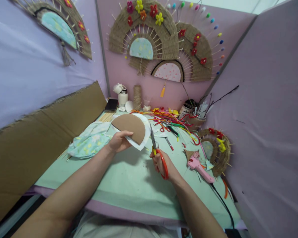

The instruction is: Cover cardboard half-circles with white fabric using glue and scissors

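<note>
My left hand (120,141) pinches the lower left of a brown cardboard half-disc (130,126), thumb on top. A white sheet (147,132) lies against the cardboard's underside and sticks out as a border along the curved edge. Red-handled scissors (152,137) are in my right hand (161,162), with fingers through the handles. Their blades point up and away, close to the right edge of the white sheet; I cannot tell if they touch it. Left of my left hand lies a crumpled light green floral cloth (89,142).
A pink glue gun (200,168) with a black cord rests at right, near a small woven fan (213,148). Behind are colourful pipe cleaners (161,115), a twine spool (137,97) and a cup with twigs (197,120). A cardboard panel (47,132) borders the left.
</note>
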Available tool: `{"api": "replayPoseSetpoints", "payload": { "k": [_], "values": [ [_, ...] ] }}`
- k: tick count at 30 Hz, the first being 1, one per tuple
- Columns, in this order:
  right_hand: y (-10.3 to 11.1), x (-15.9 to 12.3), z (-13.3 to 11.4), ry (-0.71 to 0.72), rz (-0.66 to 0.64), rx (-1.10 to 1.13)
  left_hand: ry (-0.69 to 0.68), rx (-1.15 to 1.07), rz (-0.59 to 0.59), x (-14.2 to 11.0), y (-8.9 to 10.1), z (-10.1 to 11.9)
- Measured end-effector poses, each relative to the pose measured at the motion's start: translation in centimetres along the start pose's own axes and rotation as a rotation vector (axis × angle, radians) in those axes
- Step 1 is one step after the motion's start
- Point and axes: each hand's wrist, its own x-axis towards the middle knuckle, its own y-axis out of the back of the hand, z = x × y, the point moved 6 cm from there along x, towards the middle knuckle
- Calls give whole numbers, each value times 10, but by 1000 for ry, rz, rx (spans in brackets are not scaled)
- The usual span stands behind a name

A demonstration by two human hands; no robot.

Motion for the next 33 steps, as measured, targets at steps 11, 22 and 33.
{"api": "replayPoseSetpoints", "payload": {
  "k": [11, 22, 33],
  "values": [
    [1, -3, -8, -33, 30, -9, 11, 16, -21, -2, -4, -1],
    [2, -2, -3, -99, 64, -50, 22, -26, 91, 0, 6, 3],
    [0, -3, -2, -47, 30, -58, -20, -20, 87, 4, 6, 5]
  ]
}}
